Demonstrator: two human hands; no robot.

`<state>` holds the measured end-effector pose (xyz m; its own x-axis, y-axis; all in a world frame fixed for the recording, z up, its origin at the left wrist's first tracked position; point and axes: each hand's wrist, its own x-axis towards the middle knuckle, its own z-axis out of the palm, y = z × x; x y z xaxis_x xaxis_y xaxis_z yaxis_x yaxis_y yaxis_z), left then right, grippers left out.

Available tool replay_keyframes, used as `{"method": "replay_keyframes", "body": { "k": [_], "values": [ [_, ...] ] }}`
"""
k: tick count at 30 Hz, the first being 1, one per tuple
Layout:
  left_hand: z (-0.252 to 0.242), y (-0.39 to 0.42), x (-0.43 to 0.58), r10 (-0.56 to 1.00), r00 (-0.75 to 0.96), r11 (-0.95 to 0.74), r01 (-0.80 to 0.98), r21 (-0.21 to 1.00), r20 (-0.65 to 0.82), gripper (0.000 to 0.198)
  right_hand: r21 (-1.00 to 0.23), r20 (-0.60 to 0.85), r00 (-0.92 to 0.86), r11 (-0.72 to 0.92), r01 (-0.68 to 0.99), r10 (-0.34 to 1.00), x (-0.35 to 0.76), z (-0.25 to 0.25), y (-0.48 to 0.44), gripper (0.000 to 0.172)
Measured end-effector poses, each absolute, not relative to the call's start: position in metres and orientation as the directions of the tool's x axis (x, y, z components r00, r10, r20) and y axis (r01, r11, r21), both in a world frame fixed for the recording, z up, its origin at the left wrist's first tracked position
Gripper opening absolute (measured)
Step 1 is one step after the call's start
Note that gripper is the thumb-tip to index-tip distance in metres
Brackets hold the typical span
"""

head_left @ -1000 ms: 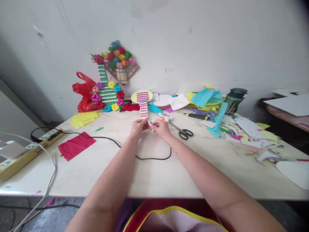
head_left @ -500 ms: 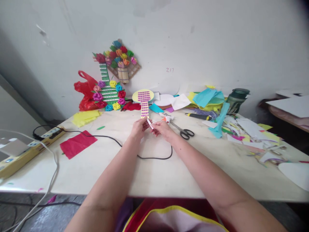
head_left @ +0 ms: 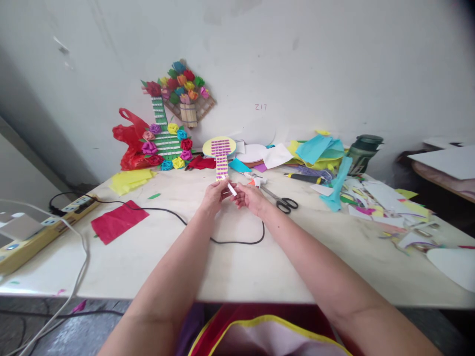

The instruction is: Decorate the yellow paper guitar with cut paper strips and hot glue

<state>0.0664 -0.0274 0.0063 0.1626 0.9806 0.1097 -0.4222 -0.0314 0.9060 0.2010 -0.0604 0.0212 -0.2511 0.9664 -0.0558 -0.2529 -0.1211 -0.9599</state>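
Note:
Near the middle of the table, my left hand (head_left: 214, 195) pinches a small white rolled strip of paper (head_left: 231, 189) by its upper end. The fingers of my right hand (head_left: 253, 199) are curled close around the strip's lower end; their exact contact is hard to make out. Just beyond my fingers lies a yellow paddle-shaped piece (head_left: 221, 147) with rows of purple strips on it. To the right of it are a glue gun (head_left: 260, 181), partly hidden by my right hand, and scissors with black handles (head_left: 286, 205).
A black cable (head_left: 237, 243) loops under my forearms toward a power strip (head_left: 69, 217). Red paper (head_left: 120, 221) and yellow paper (head_left: 131, 181) lie left. A flowered green guitar-shaped craft (head_left: 166, 141) leans at the back. Right are a cutter (head_left: 306, 178), paper scraps (head_left: 386, 200) and a bottle (head_left: 365, 154).
My right thumb has shifted slightly off the white strip, so more of its lower end shows. Both hands stay in nearly the same place.

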Motion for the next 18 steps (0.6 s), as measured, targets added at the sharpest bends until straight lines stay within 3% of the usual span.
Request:
{"method": "replay_keyframes", "body": {
  "k": [8,18],
  "values": [
    [0.0036,-0.0256,0.0669,0.983,0.146,-0.032,-0.463,0.886,0.112,0.03,-0.981,-0.046,-0.244,-0.091,-0.174,0.969,0.1984,0.0186,-0.0606,0.017],
    [0.0066,-0.0327,0.0717,0.967,0.219,0.028,-0.604,0.797,0.131,0.025,-0.949,-0.033,-0.302,-0.124,-0.291,0.953,0.1991,0.0192,-0.0627,0.016]
  ]
}}
